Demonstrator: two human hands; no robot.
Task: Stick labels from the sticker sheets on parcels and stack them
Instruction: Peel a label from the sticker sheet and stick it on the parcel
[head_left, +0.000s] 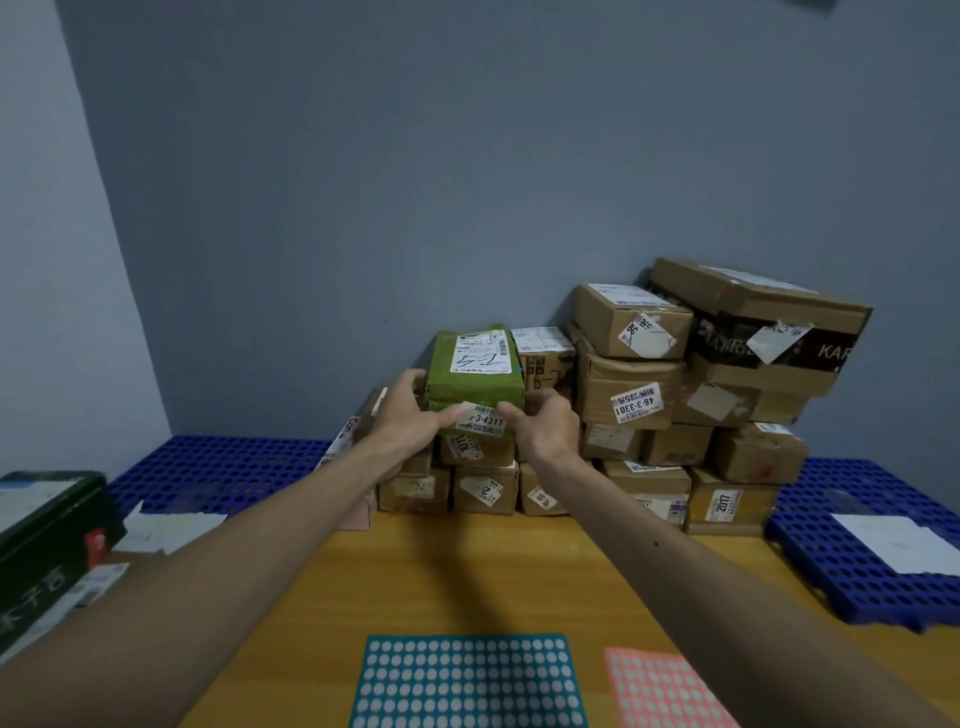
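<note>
The left hand (402, 415) and right hand (548, 423) clasp the green parcel (475, 384) by its sides on top of the cardboard parcel stack (634, 395), thumbs on its white label (483, 418). It should be seated squarely on the boxes beneath, then the label edges rubbed flat.

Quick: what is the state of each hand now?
Left hand: grips the green parcel at its left side.
Right hand: grips the same parcel at its right side.
</note>
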